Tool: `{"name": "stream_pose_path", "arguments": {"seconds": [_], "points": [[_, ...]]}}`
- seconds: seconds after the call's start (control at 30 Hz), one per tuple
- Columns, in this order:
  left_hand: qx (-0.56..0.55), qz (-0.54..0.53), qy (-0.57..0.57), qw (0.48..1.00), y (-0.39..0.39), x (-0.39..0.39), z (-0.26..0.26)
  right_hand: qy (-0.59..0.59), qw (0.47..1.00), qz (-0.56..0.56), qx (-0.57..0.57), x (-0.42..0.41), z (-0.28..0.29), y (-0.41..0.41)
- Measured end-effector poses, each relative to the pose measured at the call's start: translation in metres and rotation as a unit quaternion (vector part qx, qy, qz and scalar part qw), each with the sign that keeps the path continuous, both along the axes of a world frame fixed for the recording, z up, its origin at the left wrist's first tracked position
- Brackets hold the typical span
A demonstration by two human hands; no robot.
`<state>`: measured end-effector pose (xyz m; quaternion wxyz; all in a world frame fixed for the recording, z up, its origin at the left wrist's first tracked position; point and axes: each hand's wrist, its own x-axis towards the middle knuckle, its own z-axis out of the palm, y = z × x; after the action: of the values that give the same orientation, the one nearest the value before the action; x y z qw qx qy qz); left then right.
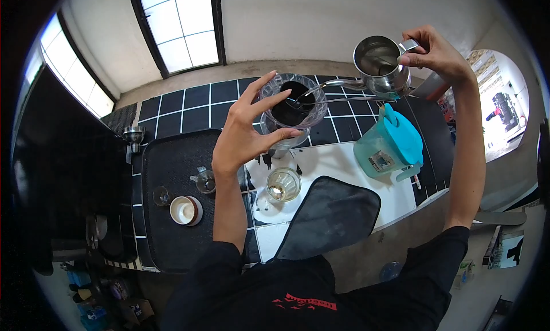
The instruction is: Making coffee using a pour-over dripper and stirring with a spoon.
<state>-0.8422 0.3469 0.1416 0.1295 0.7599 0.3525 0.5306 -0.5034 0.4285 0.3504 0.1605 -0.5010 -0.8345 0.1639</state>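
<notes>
My left hand (pixel 249 125) curves around the left side of a clear ribbed coffee dripper (pixel 319 112), thumb and fingers spread at its rim. Dark liquid or wet grounds (pixel 292 112) fill the dripper. Beneath it shows part of a clear vessel (pixel 281 150), mostly hidden. My right hand (pixel 429 52) grips the handle of a steel gooseneck kettle (pixel 389 82), which is tilted with its spout over the dripper. Water shows inside the kettle. A thin metal rod (pixel 352 99) runs from the dripper toward the kettle's base; its far end is hidden.
An empty glass (pixel 283 184) and a dark cloth (pixel 335 215) lie in front, on a white surface (pixel 343 159). At right stands a teal lidded pitcher (pixel 382 146). The black tray (pixel 172 245) at left holds a white cup (pixel 186 210), a small glass (pixel 162 196) and a small glass pitcher (pixel 205 181).
</notes>
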Motion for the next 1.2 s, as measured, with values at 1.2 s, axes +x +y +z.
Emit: {"name": "stream_pose_path", "arguments": {"seconds": [1.2], "points": [[0.013,0.000,-0.003,1.000,0.000,0.000,0.001,-0.008,0.999,0.037,-0.002,-0.001,0.004,0.006]]}}
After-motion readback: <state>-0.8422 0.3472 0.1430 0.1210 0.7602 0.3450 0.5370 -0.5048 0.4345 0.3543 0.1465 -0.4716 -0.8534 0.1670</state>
